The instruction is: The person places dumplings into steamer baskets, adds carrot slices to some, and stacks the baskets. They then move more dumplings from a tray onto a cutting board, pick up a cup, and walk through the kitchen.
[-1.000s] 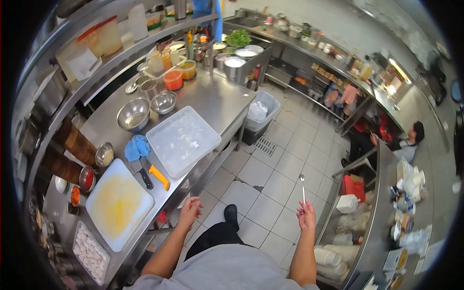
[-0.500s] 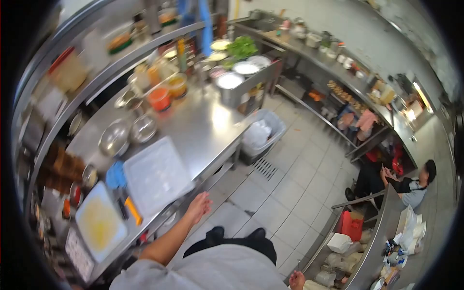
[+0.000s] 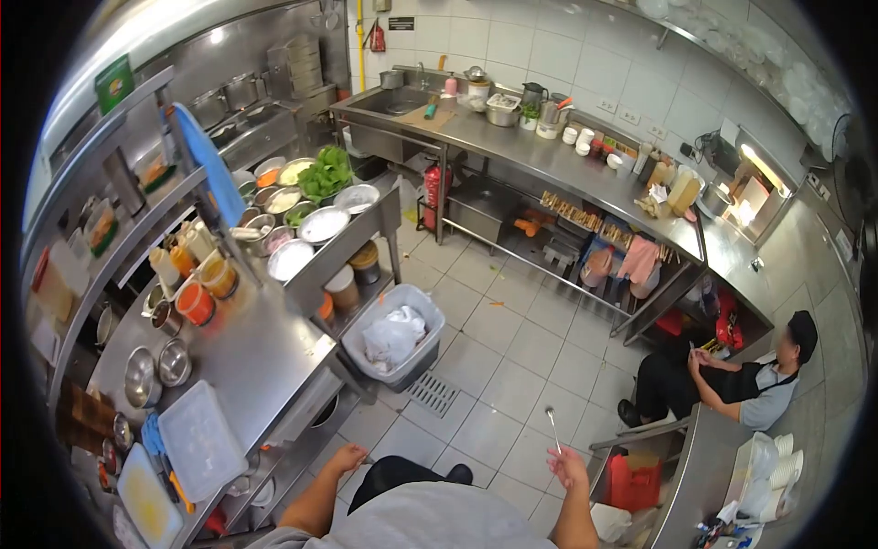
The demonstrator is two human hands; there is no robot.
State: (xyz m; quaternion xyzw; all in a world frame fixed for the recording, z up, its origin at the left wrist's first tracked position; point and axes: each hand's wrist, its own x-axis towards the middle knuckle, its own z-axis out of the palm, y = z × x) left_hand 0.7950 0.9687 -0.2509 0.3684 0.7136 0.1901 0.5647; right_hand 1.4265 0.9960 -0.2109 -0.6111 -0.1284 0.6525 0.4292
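My right hand point(image 3: 569, 467) is closed around the thin handle of a small metal spoon point(image 3: 551, 419), whose bowl points up and away over the floor. A low steel counter stands close to its right. My left hand point(image 3: 347, 457) hangs loosely with nothing visible in it, its fingers slightly bent and apart. It is beside the steel prep table point(image 3: 283, 352), touching nothing. On that table lie a translucent plastic lid or tray point(image 3: 201, 441) and a stained white cutting board point(image 3: 148, 499), with an orange-handled knife point(image 3: 181, 492) between them.
A grey bin point(image 3: 393, 366) with white plastic inside stands by the table end, near a floor drain point(image 3: 433, 393). A co-worker point(image 3: 722, 375) sits at the right. A steel counter with a sink point(image 3: 402, 102) runs along the back wall. Bowls and lettuce point(image 3: 331, 174) top the left station.
My view has swung to the right and up, and I have moved forward along the aisle. My right hand has risen into view with the spoon. The left hand sits lower in the frame.
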